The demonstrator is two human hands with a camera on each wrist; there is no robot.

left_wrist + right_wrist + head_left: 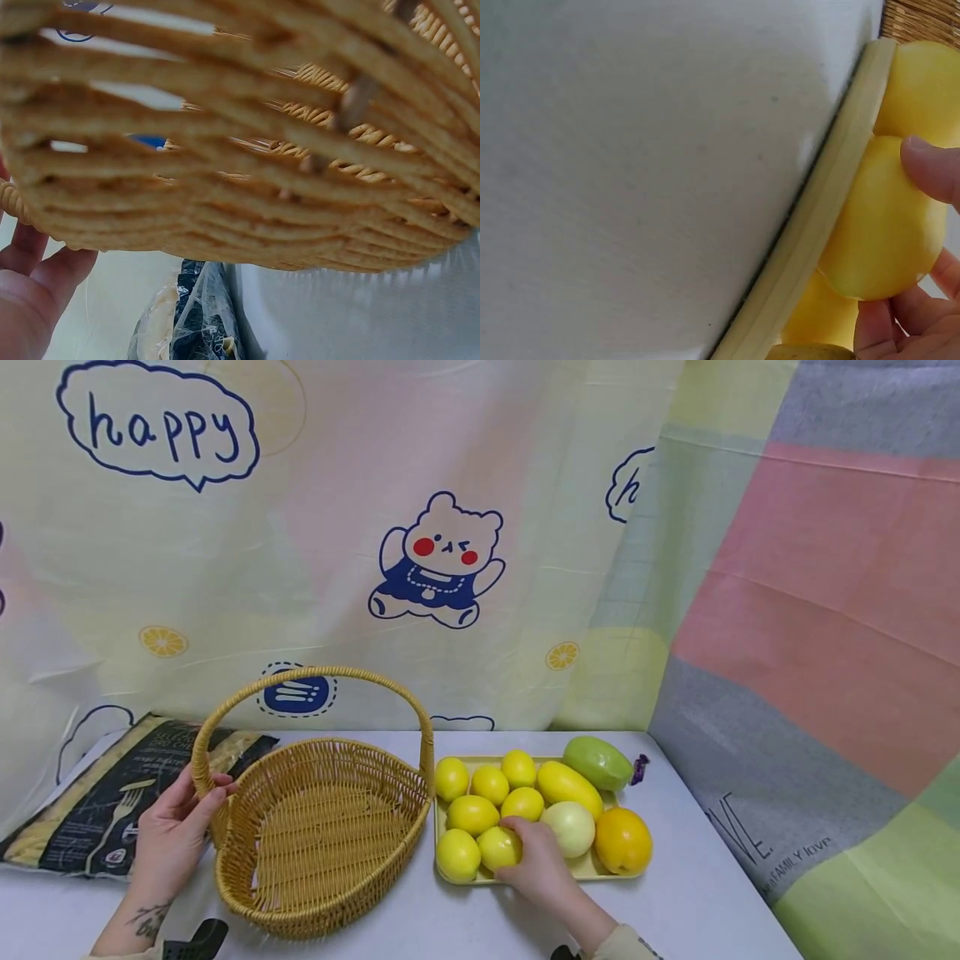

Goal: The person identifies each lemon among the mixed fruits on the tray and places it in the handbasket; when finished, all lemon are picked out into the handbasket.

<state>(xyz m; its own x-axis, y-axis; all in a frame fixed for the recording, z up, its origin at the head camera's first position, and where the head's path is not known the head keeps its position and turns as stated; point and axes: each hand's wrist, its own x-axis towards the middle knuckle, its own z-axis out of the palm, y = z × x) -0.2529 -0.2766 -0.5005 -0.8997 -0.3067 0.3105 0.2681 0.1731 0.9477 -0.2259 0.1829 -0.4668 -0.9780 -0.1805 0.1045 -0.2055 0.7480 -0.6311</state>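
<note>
1. Right hand rests over the front edge of the yellow tray. Its fingers curl round one lemon in the front row; the right wrist view shows a thumb on one side of that lemon and fingertips under it. Grip: closed on the lemon, which still sits on the tray.

2. Left hand holds the wicker basket at its left rim, where the handle meets the weave, with thumb and fingers pinched round the handle's base.

3. Key relation: the basket lies directly to the left of the held lemon, with its right rim just beside the tray's left edge. The basket's long axis runs roughly toward and away from the person, and its mouth faces up. The right hand is the nearer one to the fruit; the left is on the far side of the basket.

4. Also on the tray: more lemons, a pale round fruit touching the right hand, an orange and a yellow mango. A green mango lies at the back right corner.

5. A dark printed packet lies on the table behind the left hand.

6. Hard to read: the left wrist view is filled with weave, showing only part of the palm. In the right wrist view the tray rim hides the lemon's underside, so I cannot tell whether it is lifted.
</note>
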